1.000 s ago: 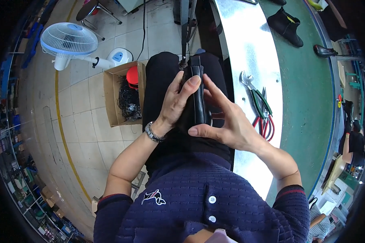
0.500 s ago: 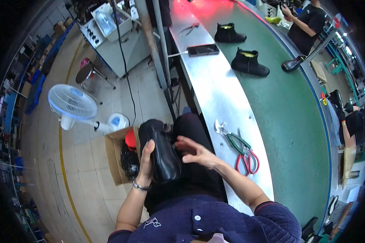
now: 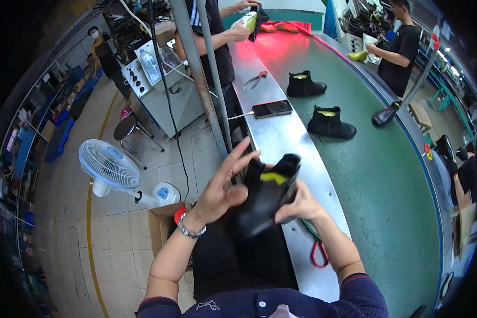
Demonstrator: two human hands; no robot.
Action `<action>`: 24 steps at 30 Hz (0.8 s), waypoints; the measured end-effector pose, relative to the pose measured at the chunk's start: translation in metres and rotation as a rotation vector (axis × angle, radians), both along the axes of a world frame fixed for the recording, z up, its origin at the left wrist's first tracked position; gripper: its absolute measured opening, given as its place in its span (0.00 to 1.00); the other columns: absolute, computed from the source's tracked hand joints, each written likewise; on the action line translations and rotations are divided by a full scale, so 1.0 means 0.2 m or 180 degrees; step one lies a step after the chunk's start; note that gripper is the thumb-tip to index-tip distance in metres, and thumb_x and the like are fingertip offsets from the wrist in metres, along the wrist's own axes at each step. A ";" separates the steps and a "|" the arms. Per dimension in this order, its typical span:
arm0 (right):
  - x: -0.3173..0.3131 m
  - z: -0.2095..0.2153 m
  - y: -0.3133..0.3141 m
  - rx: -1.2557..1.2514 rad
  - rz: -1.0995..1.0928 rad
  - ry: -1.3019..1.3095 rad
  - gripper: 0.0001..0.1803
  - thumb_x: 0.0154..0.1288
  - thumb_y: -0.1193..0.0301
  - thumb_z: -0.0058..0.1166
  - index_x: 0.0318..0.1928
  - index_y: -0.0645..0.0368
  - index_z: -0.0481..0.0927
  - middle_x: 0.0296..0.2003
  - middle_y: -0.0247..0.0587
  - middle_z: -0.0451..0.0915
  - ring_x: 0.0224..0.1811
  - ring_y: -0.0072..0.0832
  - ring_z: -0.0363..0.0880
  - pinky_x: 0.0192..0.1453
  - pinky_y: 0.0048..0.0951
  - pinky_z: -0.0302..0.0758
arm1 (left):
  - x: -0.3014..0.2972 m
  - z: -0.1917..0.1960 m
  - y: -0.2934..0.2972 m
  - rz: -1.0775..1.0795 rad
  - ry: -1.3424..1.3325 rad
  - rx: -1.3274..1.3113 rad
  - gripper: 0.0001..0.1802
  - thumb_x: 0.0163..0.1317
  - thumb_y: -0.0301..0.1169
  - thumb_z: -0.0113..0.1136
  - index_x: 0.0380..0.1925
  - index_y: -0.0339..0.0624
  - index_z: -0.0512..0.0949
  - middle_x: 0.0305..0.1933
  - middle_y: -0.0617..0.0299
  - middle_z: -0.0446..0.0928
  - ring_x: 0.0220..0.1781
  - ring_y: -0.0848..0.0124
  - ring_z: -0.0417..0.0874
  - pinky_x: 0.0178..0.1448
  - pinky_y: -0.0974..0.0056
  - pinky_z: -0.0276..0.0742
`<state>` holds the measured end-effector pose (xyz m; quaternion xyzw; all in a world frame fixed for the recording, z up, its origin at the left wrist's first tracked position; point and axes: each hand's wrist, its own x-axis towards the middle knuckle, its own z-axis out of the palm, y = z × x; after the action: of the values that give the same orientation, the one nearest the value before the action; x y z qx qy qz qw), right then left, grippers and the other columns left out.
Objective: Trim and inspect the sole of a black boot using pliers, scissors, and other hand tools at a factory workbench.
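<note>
A black ankle boot (image 3: 262, 204), with something yellow-green showing in its opening, is held over my lap, blurred by motion. My right hand (image 3: 302, 204) grips its right side. On the boot's left, my left hand (image 3: 220, 193) has its fingers spread and holds nothing. Past my right wrist, the red-and-green handles of cutters or pliers (image 3: 319, 253) show on the metal ledge (image 3: 302, 164); the boot and hand hide the rest. Two more black ankle boots, one farther (image 3: 306, 85) and one nearer (image 3: 331, 124), stand on the green belt (image 3: 360, 185).
A phone (image 3: 272, 108) on a cable and red-handled pliers (image 3: 256, 79) lie along the ledge. At left are a fan (image 3: 109, 165), a stool (image 3: 125, 128) and an open carton (image 3: 159, 228). A metal post (image 3: 199, 79) rises ahead. Co-workers handle yellow-green lasts at the back.
The boot has been raised from my lap and turned opening-up, to the right. My left hand has let go; my right hand now grips it. My view has tilted up, revealing a co-worker at the ledge.
</note>
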<state>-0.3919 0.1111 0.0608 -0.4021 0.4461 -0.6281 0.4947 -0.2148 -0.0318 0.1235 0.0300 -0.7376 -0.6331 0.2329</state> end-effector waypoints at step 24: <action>-1.16 -0.42 -0.52 0.0339 -0.2218 0.1973 0.35 0.53 0.65 0.69 0.61 0.59 0.71 0.55 0.46 0.75 0.49 0.29 0.79 0.52 0.31 0.76 | -0.29 0.15 0.37 -0.1696 0.0465 0.2929 0.08 0.60 0.32 0.63 0.31 0.38 0.83 0.45 0.45 0.79 0.56 0.45 0.77 0.62 0.44 0.69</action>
<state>-0.6237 0.0071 -0.0226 -0.3710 0.7129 -0.5834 0.1177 -0.2726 0.0419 0.1544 -0.1034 -0.3480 -0.9286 0.0776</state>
